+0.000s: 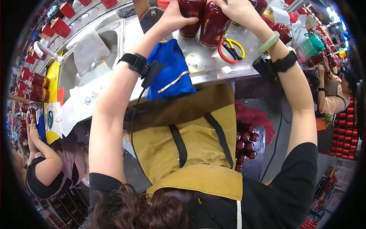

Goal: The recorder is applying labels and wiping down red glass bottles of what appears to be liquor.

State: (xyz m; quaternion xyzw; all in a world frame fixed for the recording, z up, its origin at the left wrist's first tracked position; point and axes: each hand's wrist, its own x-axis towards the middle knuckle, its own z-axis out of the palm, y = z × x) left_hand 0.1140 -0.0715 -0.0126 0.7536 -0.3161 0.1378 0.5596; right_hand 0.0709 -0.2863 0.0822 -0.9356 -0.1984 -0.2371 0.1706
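**Two Dark Red Jars: Hand Contact at the Far Work Area**

The left jar (187,30) and right jar (214,26) stand side by side on the metal table (202,65), at the far side of my work area. My left hand (173,17) grips the left jar, with the thumb laid across its near face. My right hand (237,10) touches the upper part of the right jar; the view cuts off its fingertips, so I cannot tell whether they are closed.

Nearer than the right jar, and slightly to its right, lie scissors (231,50) with red and yellow handles. A white scrap (227,69) lies nearer still. To the left, a blue pouch (171,66) with gold ribbon hangs partly over the table's near edge. Farther left is a sink (108,42). Below the table, toward the right, more red jars (246,145) are grouped. One co-worker (333,91) is at far right, another (49,168) at near left.
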